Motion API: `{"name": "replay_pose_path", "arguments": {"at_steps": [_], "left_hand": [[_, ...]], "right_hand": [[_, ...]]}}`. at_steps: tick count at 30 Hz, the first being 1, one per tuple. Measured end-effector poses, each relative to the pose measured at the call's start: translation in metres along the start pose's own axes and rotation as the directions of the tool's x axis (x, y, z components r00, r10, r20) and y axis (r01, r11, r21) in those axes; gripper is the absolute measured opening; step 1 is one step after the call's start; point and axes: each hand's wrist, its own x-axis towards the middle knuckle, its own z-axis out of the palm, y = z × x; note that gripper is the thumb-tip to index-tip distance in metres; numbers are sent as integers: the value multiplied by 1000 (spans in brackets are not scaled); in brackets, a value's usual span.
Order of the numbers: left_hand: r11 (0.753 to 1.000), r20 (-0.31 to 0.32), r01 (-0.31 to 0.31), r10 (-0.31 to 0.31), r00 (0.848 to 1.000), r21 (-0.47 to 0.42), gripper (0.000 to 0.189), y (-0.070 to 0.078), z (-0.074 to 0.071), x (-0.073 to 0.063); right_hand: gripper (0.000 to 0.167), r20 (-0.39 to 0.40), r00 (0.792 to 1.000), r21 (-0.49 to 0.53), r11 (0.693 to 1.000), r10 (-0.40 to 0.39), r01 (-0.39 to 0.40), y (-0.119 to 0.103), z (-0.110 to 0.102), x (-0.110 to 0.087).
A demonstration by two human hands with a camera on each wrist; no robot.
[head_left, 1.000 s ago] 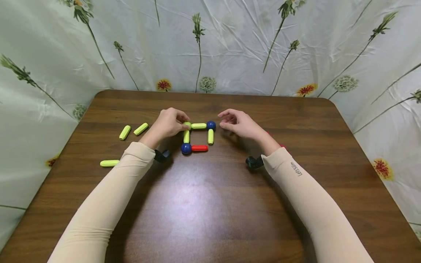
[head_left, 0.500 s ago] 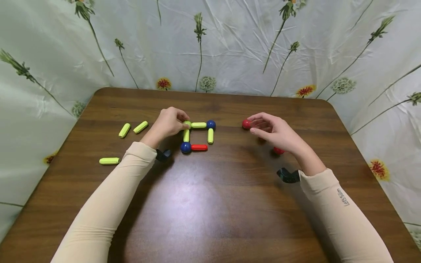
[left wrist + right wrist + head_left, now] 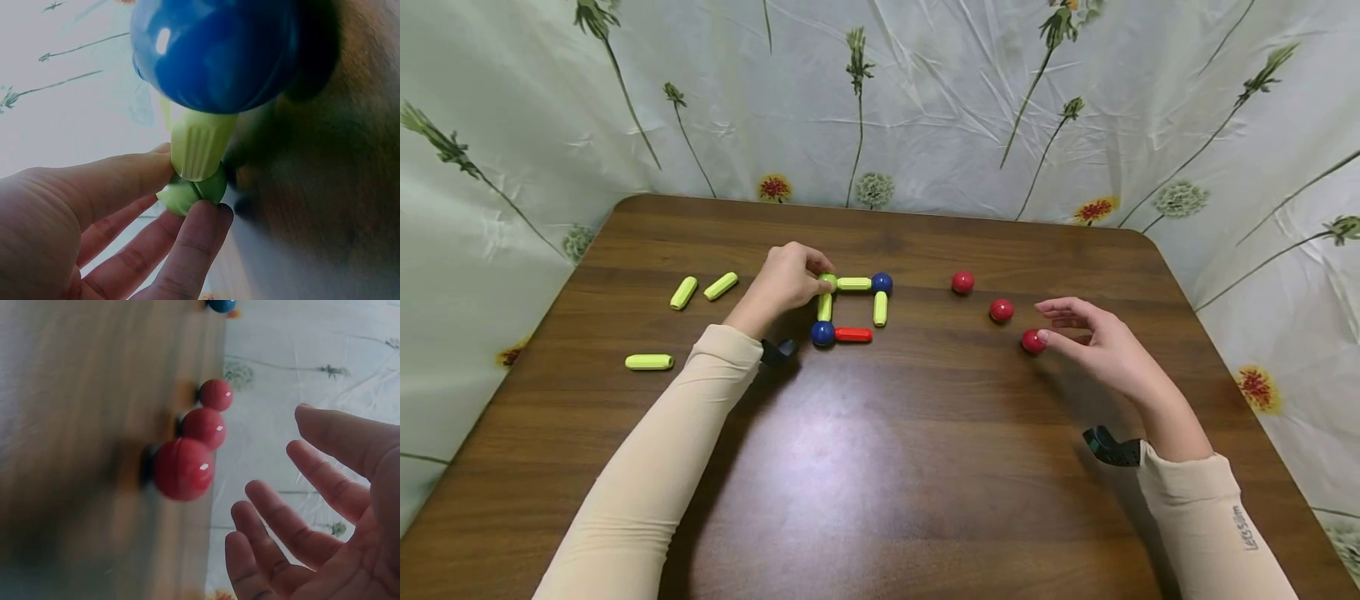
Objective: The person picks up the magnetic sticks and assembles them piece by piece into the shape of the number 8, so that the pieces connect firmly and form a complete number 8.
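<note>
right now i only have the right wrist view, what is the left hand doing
Observer: The left hand pinches a green ball.
Operator: ok, any loose pieces on that side
Observer: Yes, three loose yellow rods lie on the table, to the left of that hand.
Operator: and any red piece i can't see
Observer: One red rod, its left end against a blue ball.

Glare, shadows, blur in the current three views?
Head: bright glare patch on the table, with dark shadows beside both sleeves. Left wrist: crisp highlight on the blue ball, cloth washed out, wood grain blurred. Right wrist: small highlights on the red balls, wood grain smeared.
</note>
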Motion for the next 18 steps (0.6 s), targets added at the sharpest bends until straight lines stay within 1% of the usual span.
{"name": "replay_pose_path", "arguments": {"at_steps": [4,8,14,18], "left_hand": [[1000,5,12,-12,1000,5,24,-1,0,0],[1000,11,26,-26,1000,3,24,0,0,0],[999,9,38,-38,999,-5,24,1,0,-1],[999,10,45,-45,999,-3,24,2,1,-1]], "right_hand": [[52,14,999,-16,999,51,-51,9,1,-7],[54,26,997,-14,997,73,-72,17,4,-11],[54,27,996,-10,996,90,-89,25,7,-14],[53,36,996,-2,996,84,-84,29,9,-14]]}}
